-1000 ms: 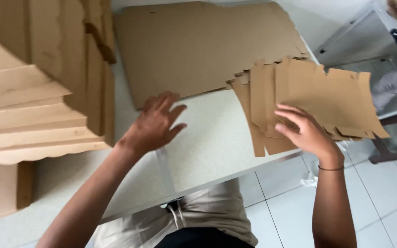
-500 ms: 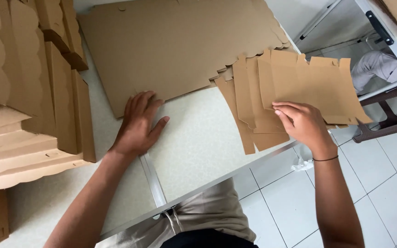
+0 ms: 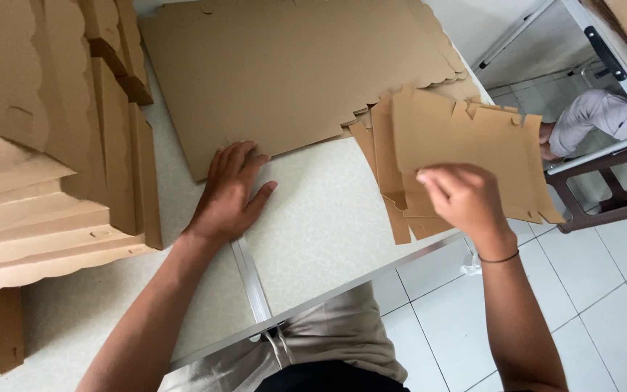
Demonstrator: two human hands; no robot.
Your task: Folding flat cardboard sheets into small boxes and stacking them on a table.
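Pale speckled table [image 3: 328, 232]: left hand [image 3: 230, 192] now flat, open, at big brown cardboard sheet's [image 3: 292, 72] near edge; right hand [image 3: 462, 199] has pinched up the top notched brown cardboard blank [image 3: 466, 138].

I sit at a pale speckled table [image 3: 321, 232] with a shiny metal edge, over a floor of big white tiles [image 3: 604, 290] lit by soft daylight, and a dark brown stool [image 3: 604, 196] stands just beside another table's metal legs [image 3: 517, 36].
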